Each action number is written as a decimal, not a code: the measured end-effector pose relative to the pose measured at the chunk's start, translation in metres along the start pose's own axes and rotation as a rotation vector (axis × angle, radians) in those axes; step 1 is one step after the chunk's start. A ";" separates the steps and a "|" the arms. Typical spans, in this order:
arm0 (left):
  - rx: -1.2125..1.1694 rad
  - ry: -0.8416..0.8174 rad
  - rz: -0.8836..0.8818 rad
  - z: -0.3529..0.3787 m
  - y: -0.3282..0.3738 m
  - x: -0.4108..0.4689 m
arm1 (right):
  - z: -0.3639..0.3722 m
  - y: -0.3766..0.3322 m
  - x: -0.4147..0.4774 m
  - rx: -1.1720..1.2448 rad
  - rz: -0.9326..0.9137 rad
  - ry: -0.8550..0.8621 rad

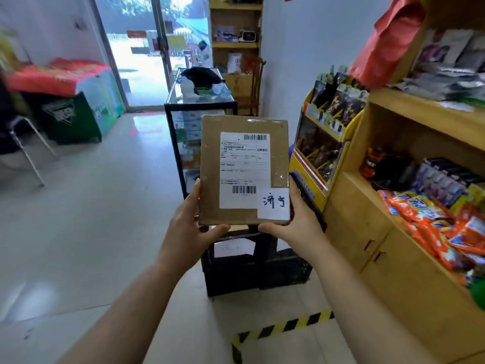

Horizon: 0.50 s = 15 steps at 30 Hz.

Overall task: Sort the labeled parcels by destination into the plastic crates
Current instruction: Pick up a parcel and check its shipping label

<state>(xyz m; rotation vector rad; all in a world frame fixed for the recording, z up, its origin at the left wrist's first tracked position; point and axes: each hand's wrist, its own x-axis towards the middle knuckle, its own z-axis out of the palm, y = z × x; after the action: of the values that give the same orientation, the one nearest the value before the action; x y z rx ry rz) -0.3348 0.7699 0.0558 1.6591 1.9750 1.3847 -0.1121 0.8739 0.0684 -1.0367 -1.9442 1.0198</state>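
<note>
parcel [244, 169] | upright, label facing camera | gripped between left hand [189, 227], right hand [296, 224]

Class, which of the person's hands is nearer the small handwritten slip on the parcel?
Right. The right hand grips the parcel at the edge beside the handwritten slip; the left hand holds the opposite edge.

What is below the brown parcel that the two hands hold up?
Black crates stand on the floor under the parcel; a white sheet shows on one. The parcel hides what lies inside them.
</note>
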 end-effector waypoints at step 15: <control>-0.220 -0.249 0.013 0.131 -0.020 0.102 | -0.072 0.064 0.057 0.002 0.205 0.136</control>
<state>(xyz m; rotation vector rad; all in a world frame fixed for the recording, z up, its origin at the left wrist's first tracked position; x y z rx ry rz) -0.2944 0.9257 0.0100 1.6540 1.6174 1.2769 -0.0557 0.9701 0.0567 -1.2906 -1.7542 1.0318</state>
